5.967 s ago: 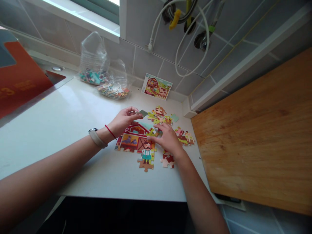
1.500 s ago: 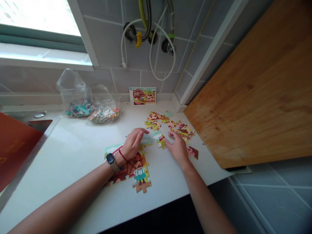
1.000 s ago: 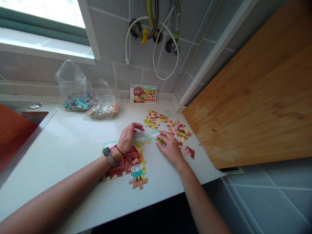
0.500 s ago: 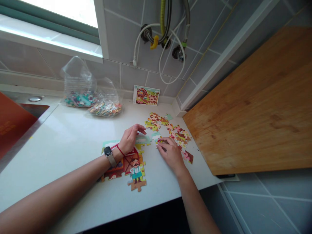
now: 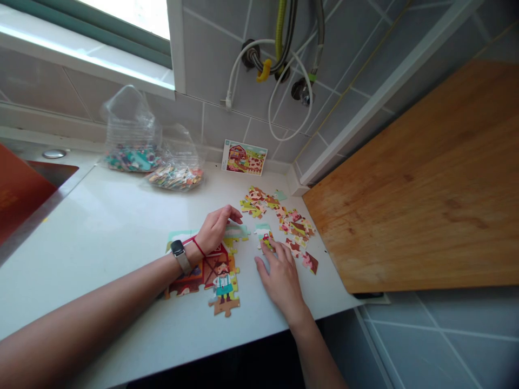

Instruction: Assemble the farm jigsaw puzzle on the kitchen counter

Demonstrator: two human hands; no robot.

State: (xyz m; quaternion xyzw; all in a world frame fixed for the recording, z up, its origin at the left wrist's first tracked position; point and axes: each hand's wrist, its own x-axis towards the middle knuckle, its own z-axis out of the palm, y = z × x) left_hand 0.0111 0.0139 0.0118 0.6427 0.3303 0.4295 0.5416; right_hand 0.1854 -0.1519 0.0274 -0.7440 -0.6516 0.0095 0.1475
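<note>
A partly joined jigsaw puzzle [image 5: 205, 274] lies on the white counter, showing a red barn and a farmer figure. My left hand [image 5: 215, 231] rests on its side over the puzzle's top edge, fingers loosely bent and holding nothing. To the right is a small joined section with a red tractor [image 5: 265, 236], apart from the main puzzle. My right hand [image 5: 279, 273] lies palm down beside it, fingertips touching its lower edge and thumb spread away. Loose puzzle pieces [image 5: 298, 224] are heaped just beyond the right hand.
A picture card [image 5: 244, 158] of the farm scene leans against the tiled wall. Two clear bags of pieces [image 5: 132, 154] stand at the back left. A wooden board [image 5: 425, 189] borders the right side. An orange-red panel [image 5: 20, 194] is at far left.
My right hand's thumb and fingers have parted from their pinch, and the hand sits lower. The tractor section shows more fully and stands slightly straighter. My left hand stays in place.
</note>
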